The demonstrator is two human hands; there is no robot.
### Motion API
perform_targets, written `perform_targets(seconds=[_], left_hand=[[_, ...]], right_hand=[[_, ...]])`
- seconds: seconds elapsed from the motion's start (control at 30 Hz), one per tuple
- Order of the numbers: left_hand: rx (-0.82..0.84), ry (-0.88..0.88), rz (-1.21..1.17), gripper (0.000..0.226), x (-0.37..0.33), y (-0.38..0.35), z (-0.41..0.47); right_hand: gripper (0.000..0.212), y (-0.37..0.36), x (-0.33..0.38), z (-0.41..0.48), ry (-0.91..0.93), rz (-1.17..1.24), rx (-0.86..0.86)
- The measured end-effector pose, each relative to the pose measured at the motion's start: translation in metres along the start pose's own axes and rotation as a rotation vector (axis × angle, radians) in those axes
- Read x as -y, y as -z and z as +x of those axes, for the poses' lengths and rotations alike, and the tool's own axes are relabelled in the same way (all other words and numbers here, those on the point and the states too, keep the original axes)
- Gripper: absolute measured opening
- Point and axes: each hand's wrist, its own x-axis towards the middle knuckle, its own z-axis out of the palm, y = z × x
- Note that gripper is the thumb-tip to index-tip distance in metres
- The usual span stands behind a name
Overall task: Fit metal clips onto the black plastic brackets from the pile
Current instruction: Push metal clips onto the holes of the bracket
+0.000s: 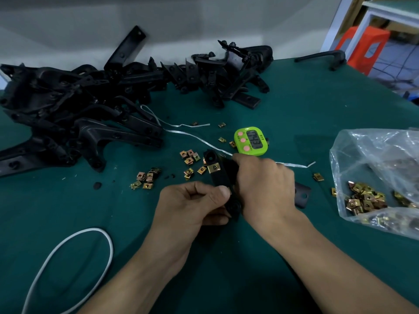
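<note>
Both hands hold one black plastic bracket (221, 177) over the middle of the green table. My right hand (263, 186) grips its right side, fingers curled over it. My left hand (192, 202) pinches its lower end between thumb and fingers. A brass-coloured metal clip (213, 167) sits on the bracket's upper arm. The bracket's other end (302, 194) pokes out behind my right wrist. Loose clips (190, 163) lie scattered just beyond the hands. A big pile of black brackets (86, 114) fills the far left.
A clear plastic bag (381, 159) holding several clips (365, 198) lies at the right. A green timer (251, 141) stands behind the hands. A thin white strap (195, 135) crosses the table. A white cord loop (90, 250) lies near left. A lone bracket (322, 57) rests far right.
</note>
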Motion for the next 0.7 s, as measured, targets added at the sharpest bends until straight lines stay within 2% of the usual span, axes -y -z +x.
perform_targets(seconds=[0.07,0.13,0.2,0.33,0.43,0.5,0.57,0.63,0.7], left_hand=[[0.009,0.010,0.002,0.034,-0.002,-0.001,0.001],[-0.041,0.049,-0.047,0.054,-0.005,-0.002,0.003],[-0.100,0.086,-0.110,0.060,-0.005,-0.002,0.007],[-0.138,0.043,-0.092,0.056,-0.002,-0.001,0.008],[-0.126,-0.083,-0.057,0.030,-0.003,-0.001,0.008],[-0.124,-0.189,0.016,0.027,-0.007,-0.005,0.008],[-0.137,-0.295,0.199,0.038,-0.012,-0.013,0.011],[-0.157,-0.357,0.397,0.048,-0.023,-0.024,0.013],[-0.172,-0.396,0.495,0.047,-0.035,-0.033,0.014]], right_hand=[[0.019,0.001,0.004,-0.001,-0.010,0.060,0.053],[0.031,0.002,0.007,-0.002,-0.021,0.128,0.119],[0.036,0.003,0.008,-0.001,-0.032,0.165,0.136],[0.033,0.002,0.000,0.001,-0.082,0.173,0.106],[0.028,0.005,-0.007,0.004,-0.103,0.173,0.077],[0.022,0.011,-0.008,0.005,-0.106,0.139,0.062],[0.020,0.016,-0.008,0.004,-0.120,0.148,0.082],[0.026,0.024,-0.010,0.002,-0.141,0.241,0.142],[0.042,0.036,-0.016,0.001,-0.164,0.406,0.253]])
